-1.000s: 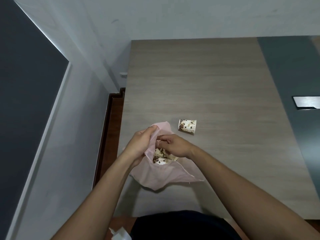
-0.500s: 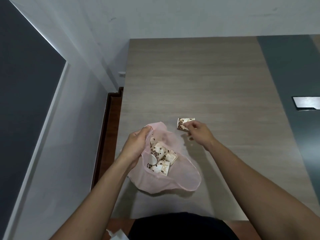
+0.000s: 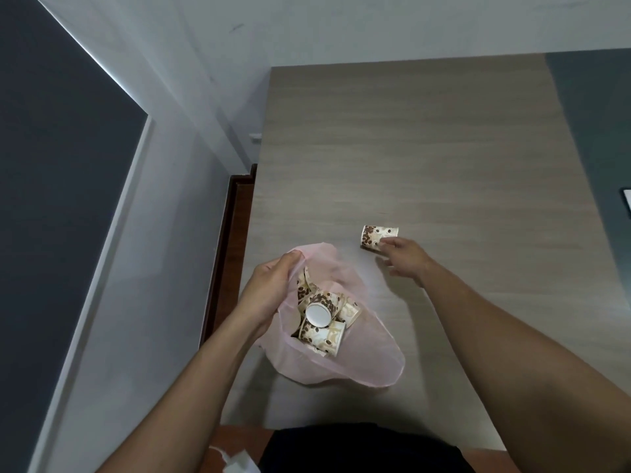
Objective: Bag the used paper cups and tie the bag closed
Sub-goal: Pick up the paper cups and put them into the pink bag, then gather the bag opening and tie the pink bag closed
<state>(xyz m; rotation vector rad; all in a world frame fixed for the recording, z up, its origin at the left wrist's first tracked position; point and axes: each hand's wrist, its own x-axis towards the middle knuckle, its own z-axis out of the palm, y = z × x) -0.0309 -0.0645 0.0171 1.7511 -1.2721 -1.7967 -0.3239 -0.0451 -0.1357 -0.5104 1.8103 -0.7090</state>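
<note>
Bagged cups: about four | loose cup: one, right hand pinches | left hand grips bag

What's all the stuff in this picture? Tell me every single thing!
Pale wood-grain table: one, beige, fills the middle and right.
Thin pink plastic bag: one, pink, on the table's near part, mouth open.
Bean-printed paper cups in the bag: several, exact count hidden, cream and brown, piled inside.
Loose bean-printed paper cup: one, cream and brown, on its side on the table, right of the bag.
Dark grey strip: one, along the table's right side.
White crumpled thing: one, bottom edge; cannot tell what it is.
Left hand: one, grips the bag's rim.
Right hand: one, fingertips at the loose cup; grip unclear.
</note>
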